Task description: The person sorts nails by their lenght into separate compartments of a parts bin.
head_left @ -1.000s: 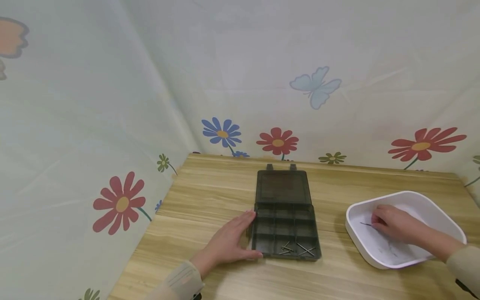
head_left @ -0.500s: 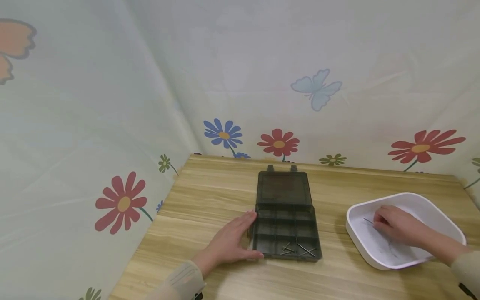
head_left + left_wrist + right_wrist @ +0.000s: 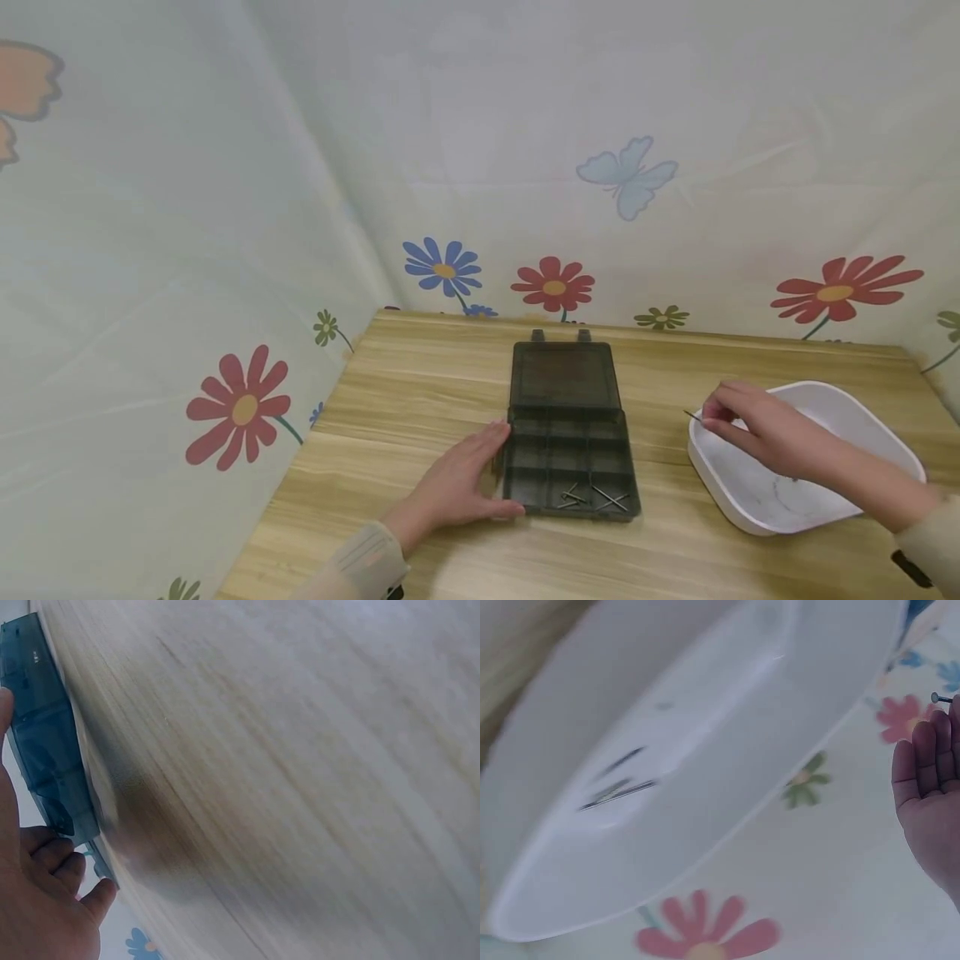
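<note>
A dark translucent compartment box point(image 3: 568, 454) lies with its lid folded back on the table. Thin metal nails point(image 3: 573, 497) lie in the middle and right compartments of its front row. The left hand point(image 3: 457, 487) rests against the box's left side, fingers extended and thumb at the front corner; in the left wrist view this hand point(image 3: 45, 900) touches the box point(image 3: 49, 735). Above the left rim of a white tray point(image 3: 738, 508), the right hand point(image 3: 780, 433) pinches one nail point(image 3: 693, 415). The right wrist view shows the nail's head point(image 3: 935, 697) beyond the fingertips.
Several nails point(image 3: 619, 791) lie in the white tray in the right wrist view. The wooden table point(image 3: 420, 375) meets a flower-printed cloth point(image 3: 480, 167) at its back and left. Bare tabletop lies between box and tray.
The right hand has risen from the tray's inside and moved left to its rim, with the nail pinched. The left hand and the box have stayed in place.
</note>
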`<act>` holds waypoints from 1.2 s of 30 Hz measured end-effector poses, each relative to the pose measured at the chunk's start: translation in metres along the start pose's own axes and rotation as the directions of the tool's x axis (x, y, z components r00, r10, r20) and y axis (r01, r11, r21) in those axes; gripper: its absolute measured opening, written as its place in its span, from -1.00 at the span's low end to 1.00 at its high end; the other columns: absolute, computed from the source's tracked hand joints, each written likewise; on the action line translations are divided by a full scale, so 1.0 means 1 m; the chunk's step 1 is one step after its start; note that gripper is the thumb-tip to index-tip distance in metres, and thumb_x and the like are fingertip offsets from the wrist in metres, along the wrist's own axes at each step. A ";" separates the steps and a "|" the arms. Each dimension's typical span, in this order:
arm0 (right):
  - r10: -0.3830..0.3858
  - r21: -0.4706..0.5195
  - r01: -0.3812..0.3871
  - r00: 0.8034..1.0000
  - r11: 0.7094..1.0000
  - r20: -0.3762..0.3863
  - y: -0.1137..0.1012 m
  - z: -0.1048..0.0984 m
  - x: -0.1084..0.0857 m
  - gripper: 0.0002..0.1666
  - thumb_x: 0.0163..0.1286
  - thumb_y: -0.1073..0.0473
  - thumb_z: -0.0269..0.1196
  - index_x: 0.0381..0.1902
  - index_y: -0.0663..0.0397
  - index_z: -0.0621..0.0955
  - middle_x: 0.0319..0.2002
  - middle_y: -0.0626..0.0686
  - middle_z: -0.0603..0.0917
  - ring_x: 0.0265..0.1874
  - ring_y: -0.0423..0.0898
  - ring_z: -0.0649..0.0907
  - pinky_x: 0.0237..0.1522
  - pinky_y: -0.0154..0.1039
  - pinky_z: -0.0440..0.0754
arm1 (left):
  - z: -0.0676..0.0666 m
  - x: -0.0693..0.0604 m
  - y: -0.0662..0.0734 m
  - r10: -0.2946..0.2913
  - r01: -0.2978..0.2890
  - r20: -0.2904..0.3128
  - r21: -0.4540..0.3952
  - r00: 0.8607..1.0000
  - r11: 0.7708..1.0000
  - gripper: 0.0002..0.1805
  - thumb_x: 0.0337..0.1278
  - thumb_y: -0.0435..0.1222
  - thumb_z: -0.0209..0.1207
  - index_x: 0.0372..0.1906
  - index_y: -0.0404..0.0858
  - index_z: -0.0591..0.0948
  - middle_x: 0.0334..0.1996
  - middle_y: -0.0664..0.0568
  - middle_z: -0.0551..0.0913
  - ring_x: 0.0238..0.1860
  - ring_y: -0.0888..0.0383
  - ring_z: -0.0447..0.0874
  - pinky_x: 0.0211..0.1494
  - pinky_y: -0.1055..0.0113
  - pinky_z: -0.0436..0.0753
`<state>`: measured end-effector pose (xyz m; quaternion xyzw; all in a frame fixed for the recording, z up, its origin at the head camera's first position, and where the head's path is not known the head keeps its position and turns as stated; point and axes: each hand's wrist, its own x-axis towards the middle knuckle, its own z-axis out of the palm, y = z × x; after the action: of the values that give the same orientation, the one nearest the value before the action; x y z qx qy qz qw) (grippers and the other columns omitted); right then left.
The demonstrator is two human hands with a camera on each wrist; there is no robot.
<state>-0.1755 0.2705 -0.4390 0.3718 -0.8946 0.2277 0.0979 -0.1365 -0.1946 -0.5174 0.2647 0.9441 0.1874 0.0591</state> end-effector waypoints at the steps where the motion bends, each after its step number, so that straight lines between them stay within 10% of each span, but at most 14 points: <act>1: -0.030 0.001 0.030 1.000 1.000 -0.006 -0.006 0.001 0.003 -0.61 0.26 0.40 0.52 -0.24 -0.18 0.62 -0.27 -0.38 0.51 -0.25 -0.44 0.52 -0.31 -0.33 0.68 | 0.000 0.000 0.000 -0.001 0.001 0.001 -0.002 1.000 1.000 0.33 0.04 0.50 0.32 0.74 -0.15 0.12 0.72 0.02 0.11 0.69 0.02 0.12 0.69 -0.07 0.23; 13: -0.337 0.000 0.337 0.941 0.941 0.010 -0.052 0.039 0.036 -0.76 0.45 0.26 0.44 -0.25 -0.19 0.60 -0.27 -0.29 0.50 -0.28 -0.36 0.43 -0.32 -0.39 0.51 | 0.002 0.001 -0.001 -0.002 0.002 -0.007 0.001 1.000 1.000 0.34 0.04 0.50 0.32 0.74 -0.17 0.12 0.73 0.01 0.10 0.69 0.01 0.11 0.70 -0.08 0.23; 23: -0.481 -0.110 0.482 0.876 0.869 0.036 -0.065 0.068 0.046 -0.60 0.13 0.28 0.59 -0.33 -0.17 0.55 -0.33 -0.25 0.43 -0.32 -0.27 0.45 -0.28 -0.35 0.53 | 0.002 0.001 -0.001 0.005 -0.005 -0.010 0.004 1.000 1.000 0.34 0.03 0.51 0.32 0.74 -0.17 0.11 0.73 0.01 0.10 0.69 0.00 0.13 0.69 -0.10 0.24; 36: -0.467 -0.132 0.476 0.879 0.870 0.094 -0.059 0.081 0.046 -0.60 0.18 0.24 0.59 -0.35 -0.20 0.54 -0.35 -0.27 0.42 -0.31 -0.27 0.43 -0.29 -0.31 0.53 | 0.000 0.000 0.000 0.005 -0.005 -0.009 0.004 1.000 1.000 0.34 0.03 0.49 0.33 0.74 -0.17 0.12 0.72 -0.01 0.11 0.69 -0.02 0.13 0.68 -0.11 0.24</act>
<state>-0.1664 0.1669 -0.4749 0.5767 -0.7940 0.1175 0.1520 -0.1359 -0.1944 -0.5176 0.2662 0.9441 0.1870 0.0539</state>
